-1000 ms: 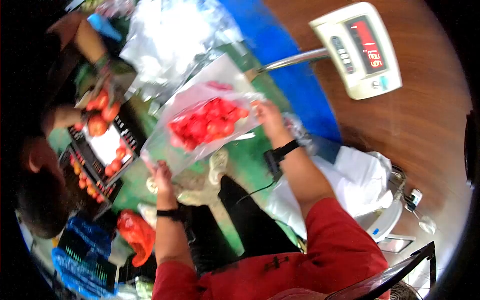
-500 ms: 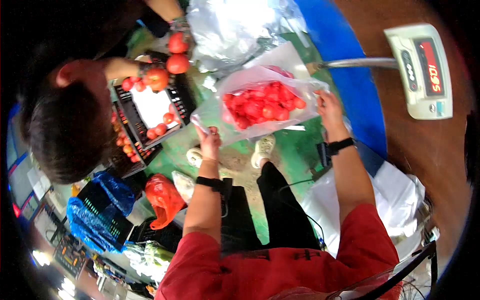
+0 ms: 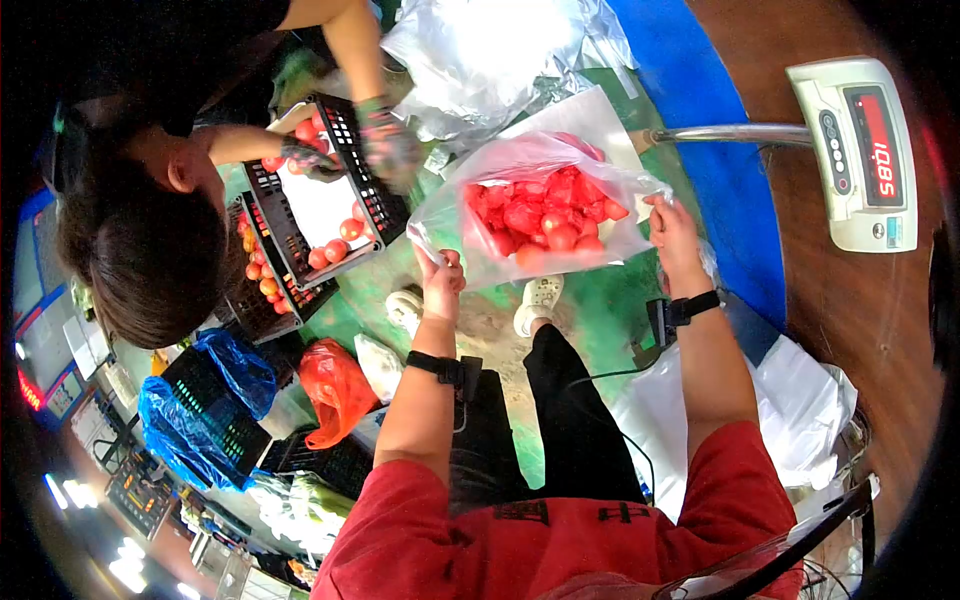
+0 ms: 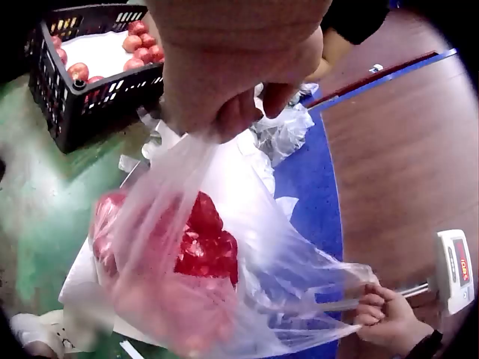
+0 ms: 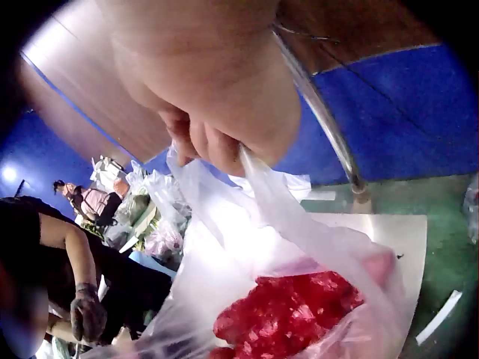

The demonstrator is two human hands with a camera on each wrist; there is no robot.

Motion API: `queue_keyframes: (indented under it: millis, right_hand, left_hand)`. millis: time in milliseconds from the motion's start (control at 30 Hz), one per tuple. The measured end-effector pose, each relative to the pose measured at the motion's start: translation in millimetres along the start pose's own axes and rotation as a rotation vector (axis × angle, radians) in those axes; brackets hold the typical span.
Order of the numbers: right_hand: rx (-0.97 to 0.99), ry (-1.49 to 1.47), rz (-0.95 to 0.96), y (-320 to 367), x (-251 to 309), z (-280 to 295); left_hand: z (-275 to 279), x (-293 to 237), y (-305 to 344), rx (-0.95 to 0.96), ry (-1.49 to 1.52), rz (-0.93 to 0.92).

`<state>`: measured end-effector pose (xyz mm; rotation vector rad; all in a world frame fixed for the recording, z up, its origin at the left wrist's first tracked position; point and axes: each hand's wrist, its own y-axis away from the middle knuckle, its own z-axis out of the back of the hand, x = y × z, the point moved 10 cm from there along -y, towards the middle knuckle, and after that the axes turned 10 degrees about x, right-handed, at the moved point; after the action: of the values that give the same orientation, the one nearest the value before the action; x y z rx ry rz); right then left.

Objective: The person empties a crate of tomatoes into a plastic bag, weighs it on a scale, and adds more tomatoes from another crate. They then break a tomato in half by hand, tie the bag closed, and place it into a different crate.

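Note:
A clear plastic bag (image 3: 520, 165) full of red tomatoes (image 3: 545, 215) rests on a white scale platform (image 3: 590, 115). My left hand (image 3: 440, 275) pinches the bag's near left edge, and the left wrist view shows those fingers (image 4: 224, 112) curled on the plastic (image 4: 247, 247). At the right side of the bag's mouth my right hand (image 3: 670, 225) grips the film. The right wrist view shows that hand (image 5: 217, 127) holding the bag (image 5: 299, 247) above the tomatoes (image 5: 292, 314).
A scale display (image 3: 865, 150) reading 1.085 stands on a metal pole (image 3: 730, 133). Another person (image 3: 150, 250) in gloves bends over black crates (image 3: 320, 190) of tomatoes. Crumpled plastic sheets (image 3: 490, 50) lie behind. A red bag (image 3: 330, 390) and a blue bag (image 3: 200, 410) lie on the green floor.
The bag has shifted right in the view as my head turned. The display went from 1.125 to 1.085. The other person's hands let go of large tomatoes and moved to the crate.

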<state>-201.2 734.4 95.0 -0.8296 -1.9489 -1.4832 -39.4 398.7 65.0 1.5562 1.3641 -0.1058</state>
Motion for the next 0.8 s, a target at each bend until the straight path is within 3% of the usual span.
queue_keyframes:
  millis: [167, 233, 333, 500, 567, 800]
  right_hand:
    - [-0.020, -0.037, 0.038, 25.2, 14.9, 6.8]
    - [-0.029, -0.004, 0.060, 41.5, 35.7, 3.5]
    - [-0.046, 0.267, 0.154, 54.6, 73.0, -12.1]
    - [0.005, 0.340, 0.159, 9.9, 42.8, 10.1]
    - [0.045, 0.194, 0.095, -1.5, 26.5, 7.0]
    - [-0.001, 0.112, 0.103, -13.8, 17.2, 4.7]
  left_hand:
    - [-65.3, -14.5, 7.8, 0.126, -0.031, -0.011]
    - [-116.9, -32.2, 14.5, 0.319, -0.158, -0.048]
    - [-131.7, -58.6, 19.5, 0.323, -0.037, -0.058]
    - [-35.1, -31.9, -6.5, 0.019, -0.117, -0.134]
    - [-1.7, -24.1, -7.1, -0.120, -0.120, -0.105]
    - [75.6, -3.3, -3.8, -0.295, -0.083, -0.058]
